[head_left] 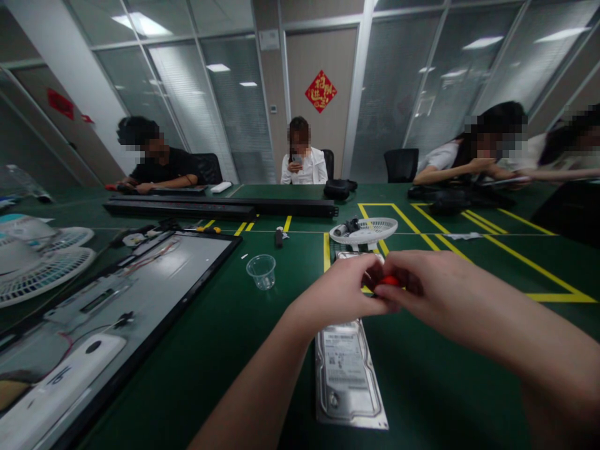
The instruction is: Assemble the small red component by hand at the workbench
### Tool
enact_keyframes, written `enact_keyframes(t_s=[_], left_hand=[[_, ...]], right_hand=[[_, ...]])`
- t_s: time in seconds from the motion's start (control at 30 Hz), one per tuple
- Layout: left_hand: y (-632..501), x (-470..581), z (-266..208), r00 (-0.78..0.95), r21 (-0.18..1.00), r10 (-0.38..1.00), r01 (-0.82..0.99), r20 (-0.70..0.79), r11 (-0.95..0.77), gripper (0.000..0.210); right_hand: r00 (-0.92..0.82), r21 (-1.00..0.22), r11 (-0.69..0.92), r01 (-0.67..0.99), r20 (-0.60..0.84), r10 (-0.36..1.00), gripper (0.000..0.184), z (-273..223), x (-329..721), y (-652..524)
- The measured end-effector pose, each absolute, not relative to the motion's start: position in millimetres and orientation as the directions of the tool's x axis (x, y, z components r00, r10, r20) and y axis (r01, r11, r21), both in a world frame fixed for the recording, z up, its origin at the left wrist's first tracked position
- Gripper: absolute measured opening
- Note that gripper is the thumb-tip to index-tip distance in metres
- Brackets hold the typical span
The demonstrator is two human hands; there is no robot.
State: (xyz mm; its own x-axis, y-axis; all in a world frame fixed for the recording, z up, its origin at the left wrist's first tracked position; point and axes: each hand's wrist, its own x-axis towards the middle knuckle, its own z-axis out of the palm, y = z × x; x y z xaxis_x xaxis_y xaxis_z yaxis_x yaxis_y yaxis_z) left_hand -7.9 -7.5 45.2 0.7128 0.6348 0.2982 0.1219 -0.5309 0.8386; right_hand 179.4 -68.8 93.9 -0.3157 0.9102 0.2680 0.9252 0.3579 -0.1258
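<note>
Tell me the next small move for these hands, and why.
Probably draw the red piece back over the hard drive in the foreground: the right hand pinches it, the left hand is right beside it, and the hard drive lies label up, closest by. What the left hand grips is hidden.

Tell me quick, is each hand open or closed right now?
Left hand: curled, but what it grips cannot be told.
Right hand: closed, holding a small red object.
</note>
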Motion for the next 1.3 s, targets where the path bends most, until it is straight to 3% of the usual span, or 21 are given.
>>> enact_keyframes(t_s=[0.17, 0.3, 0.47, 0.57, 0.67, 0.8, 1.0, 1.13, 1.3], left_hand=[[-6.5, -7.2, 43.5, 0.716, 0.852, 0.624, 0.078, 0.314, -0.518, 0.033], [-10.0, -7.7, 47.2, 0.694, 0.842, 0.645, 0.105, 0.32, -0.53, 0.033], [-8.9, -7.6, 47.2, 0.711, 0.843, 0.638, 0.121, 0.295, -0.524, 0.031], [-7.2, -7.5, 46.0, 0.727, 0.847, 0.629, 0.126, 0.276, -0.517, 0.025], [-8.0, -8.1, 46.8, 0.715, 0.847, 0.636, 0.117, 0.291, -0.519, 0.032], [-10.3, -8.5, 48.8, 0.69, 0.837, 0.652, 0.122, 0.314, -0.533, 0.034], [-7.3, -7.0, 46.2, 0.722, 0.837, 0.617, 0.096, 0.314, -0.539, 0.024], [-7.6, -8.0, 46.5, 0.72, 0.846, 0.622, 0.092, 0.308, -0.525, 0.029], [-10.0, -8.6, 48.2, 0.691, 0.834, 0.644, 0.109, 0.327, -0.541, 0.033]], right_hand=[[-0.334, -0.19, 0.391, 0.9, 0.273, 0.902, 0.013, 96.2, 179.2, -72.1], [-0.403, -0.216, 0.468, 0.857, 0.286, 0.87, 0.03, 96.8, 180.3, -71.2], [-0.308, -0.161, 0.354, 0.921, 0.253, 0.917, 0.011, 96.8, 179.7, -68.2], [-0.263, -0.152, 0.302, 0.941, 0.233, 0.936, 0.012, 97.0, 178.9, -69.4], [-0.313, -0.186, 0.366, 0.912, 0.262, 0.913, 0.012, 96.7, 178.9, -71.1], [-0.412, -0.2, 0.479, 0.855, 0.3, 0.86, 0.031, 95.7, 179.1, -70.3], [-0.298, -0.133, 0.339, 0.931, 0.255, 0.92, 0.007, 96.0, 176.7, -67.6], [-0.31, -0.158, 0.363, 0.918, 0.284, 0.907, 0.011, 95.8, 176.6, -69.7], [-0.39, -0.172, 0.458, 0.872, 0.321, 0.863, 0.032, 93.7, 178.8, -70.3]])
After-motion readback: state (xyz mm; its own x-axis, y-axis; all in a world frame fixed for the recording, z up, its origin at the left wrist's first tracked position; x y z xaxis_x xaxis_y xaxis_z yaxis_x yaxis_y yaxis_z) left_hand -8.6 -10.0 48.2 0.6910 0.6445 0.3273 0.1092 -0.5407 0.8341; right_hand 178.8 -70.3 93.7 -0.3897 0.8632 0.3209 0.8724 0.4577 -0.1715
